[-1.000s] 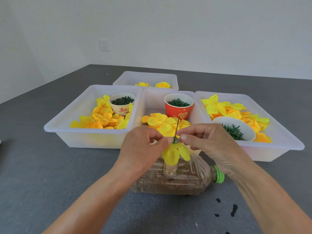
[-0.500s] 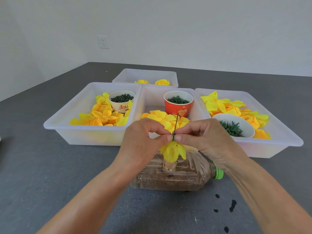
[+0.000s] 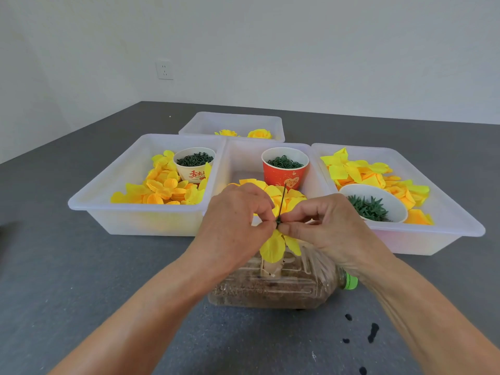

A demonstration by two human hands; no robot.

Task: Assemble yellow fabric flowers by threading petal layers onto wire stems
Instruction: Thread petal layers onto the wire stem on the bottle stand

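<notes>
A thin dark wire stem (image 3: 282, 201) stands upright above a plastic bottle (image 3: 273, 288) lying on its side, filled with brown grit. Yellow fabric petals (image 3: 273, 246) hang on the wire just below my fingers. My left hand (image 3: 238, 220) and my right hand (image 3: 322, 226) meet at the wire, and both pinch a small green piece (image 3: 278, 220) threaded on it above the petals. What lies between the fingertips is mostly hidden.
Three white trays sit side by side behind the bottle: the left tray (image 3: 89, 201) with petals and a white cup (image 3: 194, 166) of green parts, the middle tray (image 3: 243, 163) with a red cup (image 3: 284, 169), the right tray (image 3: 460, 226) with petals and a white bowl (image 3: 373, 201). A far tray (image 3: 232, 123) holds two finished flowers.
My fingertips have closed tighter together at the wire and slid the green piece slightly down onto the petals. The bottle and trays have not moved.
</notes>
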